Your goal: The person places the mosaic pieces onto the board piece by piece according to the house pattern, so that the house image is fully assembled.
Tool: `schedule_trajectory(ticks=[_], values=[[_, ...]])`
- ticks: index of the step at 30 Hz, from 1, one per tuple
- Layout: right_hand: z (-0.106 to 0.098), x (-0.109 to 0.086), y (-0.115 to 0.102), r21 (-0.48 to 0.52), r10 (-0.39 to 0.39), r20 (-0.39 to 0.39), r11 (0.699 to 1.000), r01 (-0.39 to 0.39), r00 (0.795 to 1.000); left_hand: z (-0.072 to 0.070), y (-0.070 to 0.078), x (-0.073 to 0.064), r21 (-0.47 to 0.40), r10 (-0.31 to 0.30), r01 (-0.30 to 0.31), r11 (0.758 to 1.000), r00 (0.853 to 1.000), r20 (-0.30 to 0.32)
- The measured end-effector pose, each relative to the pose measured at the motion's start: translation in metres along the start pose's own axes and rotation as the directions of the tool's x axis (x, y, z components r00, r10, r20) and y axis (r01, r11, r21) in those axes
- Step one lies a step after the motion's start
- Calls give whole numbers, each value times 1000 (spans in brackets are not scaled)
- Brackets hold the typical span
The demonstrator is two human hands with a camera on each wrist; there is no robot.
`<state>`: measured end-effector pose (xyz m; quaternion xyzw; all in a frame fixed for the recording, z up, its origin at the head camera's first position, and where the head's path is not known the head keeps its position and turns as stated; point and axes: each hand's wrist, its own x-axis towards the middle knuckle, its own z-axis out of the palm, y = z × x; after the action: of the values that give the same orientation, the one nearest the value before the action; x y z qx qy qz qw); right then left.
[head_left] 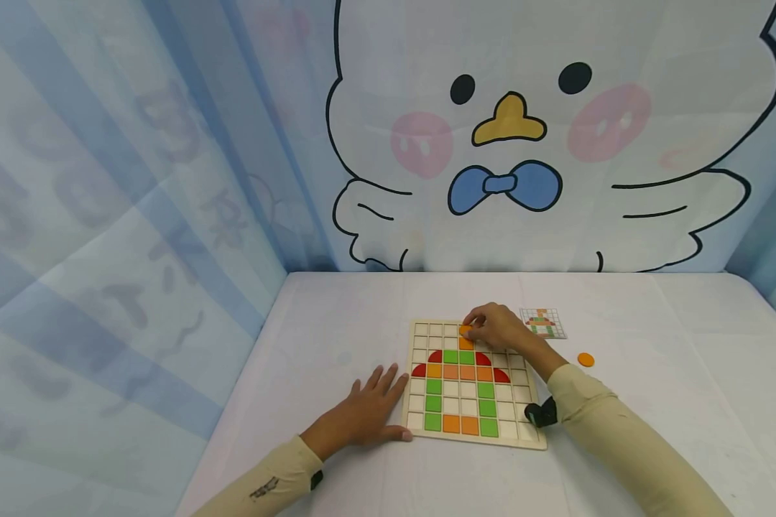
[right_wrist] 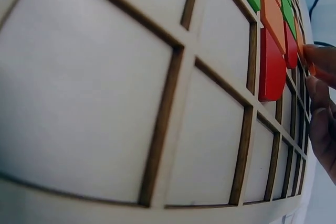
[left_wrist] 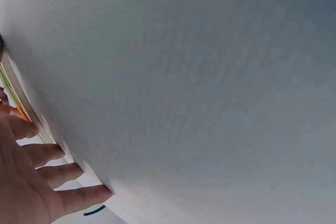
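Note:
My right hand (head_left: 499, 328) pinches an orange piece (head_left: 465, 331) between thumb and fingers at the far edge of the wooden grid board (head_left: 507, 411). That piece overlaps the top row, just beyond an orange square (head_left: 466, 344). My left hand (head_left: 362, 413) lies with fingers spread at the board's left edge; in the left wrist view its fingertips (left_wrist: 107, 191) reach the table beside the frame. Green squares (head_left: 433, 403), orange squares and red quarter-round pieces (head_left: 501, 375) fill several cells. The right wrist view shows the near red piece (right_wrist: 272, 66) slightly raised above the grid.
A small pattern card (head_left: 543, 324) lies beyond the board's far right corner. An orange round piece (head_left: 585, 359) rests on the white table (head_left: 672, 373) to the right. A curtain with a cartoon figure (head_left: 504, 237) hangs behind the table.

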<state>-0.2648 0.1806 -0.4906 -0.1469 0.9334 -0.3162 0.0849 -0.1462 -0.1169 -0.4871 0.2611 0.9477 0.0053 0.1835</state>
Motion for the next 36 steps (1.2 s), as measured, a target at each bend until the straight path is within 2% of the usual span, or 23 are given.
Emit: schedule_trajectory(ticks=[5, 12, 21, 24, 28, 36], values=[[0, 0, 0, -41, -6, 2, 999, 6, 1000, 1, 0, 0, -3, -4, 4, 1000, 1000, 4], [-2, -2, 0, -40, -1, 9, 999, 1, 1000, 3, -1, 1, 6, -1, 2, 1000, 1000, -5], [-13, -13, 4, 19, -53, -12, 998, 54, 999, 1, 0, -1, -1, 9, -9, 1000, 1000, -10], [-20, -20, 10, 26, -53, -14, 998, 53, 998, 0, 0, -1, -8, 10, -10, 1000, 1000, -7], [-30, -32, 21, 38, 6, -12, 999, -6, 1000, -1, 1, 0, -12, 7, -7, 1000, 1000, -3], [-60, -68, 47, 117, 76, 21, 990, -78, 997, -1, 0, 0, -5, 9, -9, 1000, 1000, -4]])
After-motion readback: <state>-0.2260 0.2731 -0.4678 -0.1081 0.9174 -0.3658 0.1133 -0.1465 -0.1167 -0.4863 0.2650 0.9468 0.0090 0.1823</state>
